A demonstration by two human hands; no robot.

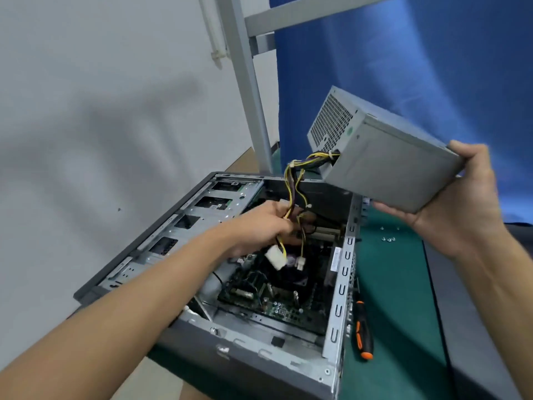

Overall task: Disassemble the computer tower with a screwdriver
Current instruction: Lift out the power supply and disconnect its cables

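One screwdriver (362, 330) and loose screws (388, 239) lie beside our tower (259, 359). Our left hand (259, 226) clutches cables (291, 183); our right hand (461, 209) clamps one power supply (389, 163).

Computer tower (239, 350) lies on its side, panel off, on the green mat (398, 313) — motherboard (274, 295) and drive bays (207, 209) exposed. Right hand (461, 206) holds the grey power supply (383, 157) lifted clear above the case's far end, tilted, thumb on top and fingers underneath; left hand (268, 226) inside the case grips the yellow-black cable bundle (294, 194) running from it, white connectors (275, 256) dangling below. Orange-black screwdriver (364, 330) lies on the mat just beside the case, a few loose screws (388, 239) further back.
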